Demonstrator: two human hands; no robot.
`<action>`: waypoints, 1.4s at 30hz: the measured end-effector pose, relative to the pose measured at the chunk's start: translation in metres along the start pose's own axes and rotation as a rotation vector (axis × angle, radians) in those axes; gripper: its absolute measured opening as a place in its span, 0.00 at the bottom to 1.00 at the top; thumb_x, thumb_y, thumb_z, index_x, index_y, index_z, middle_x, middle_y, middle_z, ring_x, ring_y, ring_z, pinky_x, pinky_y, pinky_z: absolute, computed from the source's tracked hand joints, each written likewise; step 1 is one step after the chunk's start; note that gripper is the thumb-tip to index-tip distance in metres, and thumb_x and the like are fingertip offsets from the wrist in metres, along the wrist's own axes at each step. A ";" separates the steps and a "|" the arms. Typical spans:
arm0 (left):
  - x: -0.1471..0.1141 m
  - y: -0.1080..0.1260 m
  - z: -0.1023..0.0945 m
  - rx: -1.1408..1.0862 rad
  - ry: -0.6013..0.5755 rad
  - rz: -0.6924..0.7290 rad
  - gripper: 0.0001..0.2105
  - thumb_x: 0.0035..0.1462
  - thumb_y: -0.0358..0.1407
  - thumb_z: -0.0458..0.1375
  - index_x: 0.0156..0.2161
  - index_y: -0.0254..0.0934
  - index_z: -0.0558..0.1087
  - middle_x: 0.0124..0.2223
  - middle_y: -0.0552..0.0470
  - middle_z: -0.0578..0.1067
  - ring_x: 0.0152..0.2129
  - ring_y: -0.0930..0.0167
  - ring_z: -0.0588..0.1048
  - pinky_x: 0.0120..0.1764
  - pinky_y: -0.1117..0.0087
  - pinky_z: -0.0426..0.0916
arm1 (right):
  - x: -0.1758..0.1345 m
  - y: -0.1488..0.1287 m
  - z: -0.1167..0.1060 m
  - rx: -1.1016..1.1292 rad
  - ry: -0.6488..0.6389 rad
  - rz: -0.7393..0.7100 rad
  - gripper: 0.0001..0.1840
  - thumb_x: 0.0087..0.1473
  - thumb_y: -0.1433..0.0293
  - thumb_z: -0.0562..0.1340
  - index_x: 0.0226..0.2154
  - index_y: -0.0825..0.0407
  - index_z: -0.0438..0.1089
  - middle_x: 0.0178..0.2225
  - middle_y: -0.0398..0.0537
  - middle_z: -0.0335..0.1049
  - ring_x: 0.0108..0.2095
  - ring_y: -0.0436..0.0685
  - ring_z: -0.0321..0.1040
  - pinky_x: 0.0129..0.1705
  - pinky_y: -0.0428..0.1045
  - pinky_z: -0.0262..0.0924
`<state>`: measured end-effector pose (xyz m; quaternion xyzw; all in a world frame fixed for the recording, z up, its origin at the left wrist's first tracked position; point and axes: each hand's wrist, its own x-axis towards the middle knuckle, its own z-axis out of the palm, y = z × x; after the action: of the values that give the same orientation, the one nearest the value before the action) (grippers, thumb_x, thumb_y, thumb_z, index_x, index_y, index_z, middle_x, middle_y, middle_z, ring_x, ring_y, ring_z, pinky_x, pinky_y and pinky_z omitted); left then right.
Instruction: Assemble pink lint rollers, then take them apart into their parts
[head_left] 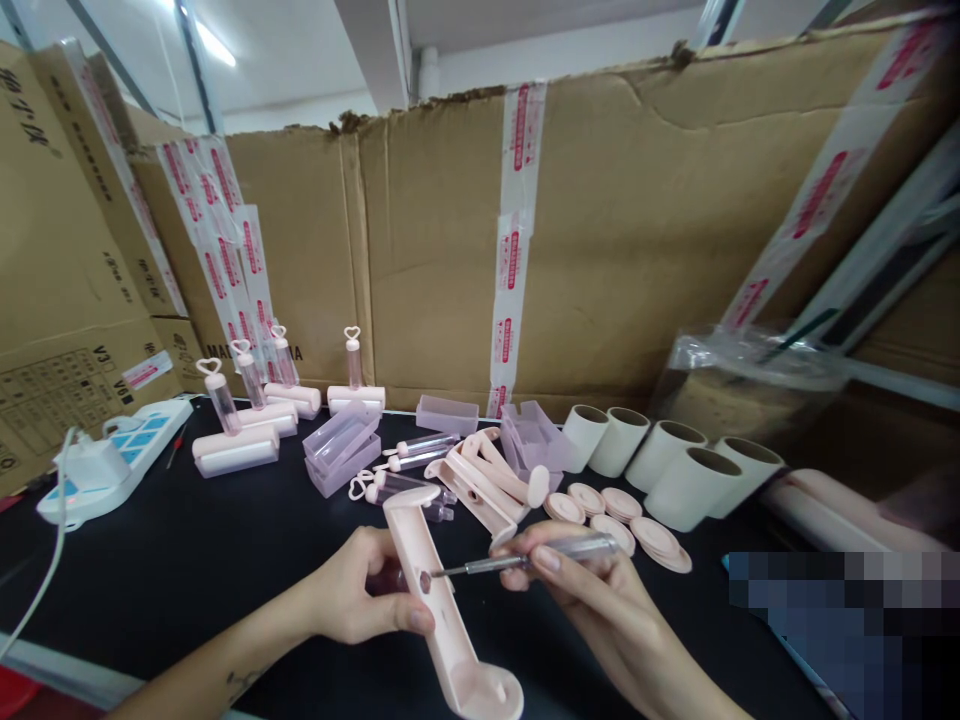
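My left hand (367, 590) is closed round a pale pink plastic roller frame (442, 620), tilted with its hollow side facing me. Thumb on the near wall, its other fingers are partly hidden behind the frame. In my right hand (585, 580) is a screwdriver (555, 552) with a clear handle; its thin metal tip points into a small round hole in the middle of the frame. Whether a screw sits there is too small to tell. Just beyond lie more pink roller frames (480, 490) and clear handles with heart-shaped loops (409, 488).
Several assembled rollers (236, 448) stand at the left, near a power strip (124, 460). Lilac plastic covers (341, 445) lie mid-table. Round pink caps (619, 503) and white tubes (694, 488) are at the right, before a plastic bag (742, 390). Cardboard (427, 260) walls the back.
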<state>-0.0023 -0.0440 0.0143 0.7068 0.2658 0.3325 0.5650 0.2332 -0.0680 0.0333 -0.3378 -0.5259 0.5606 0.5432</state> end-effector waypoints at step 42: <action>0.022 -0.023 -0.017 1.371 0.019 0.472 0.12 0.58 0.26 0.47 0.47 0.36 0.64 0.43 0.47 0.70 0.41 0.66 0.68 0.43 0.64 0.66 | 0.067 -0.043 0.013 -1.967 0.043 -0.093 0.12 0.53 0.72 0.53 0.37 0.53 0.71 0.38 0.52 0.73 0.32 0.58 0.73 0.24 0.46 0.55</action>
<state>-0.0013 -0.0123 -0.0018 0.9378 0.2597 0.2104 -0.0943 0.2199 -0.0124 0.0906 -0.6284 -0.7605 -0.1552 0.0508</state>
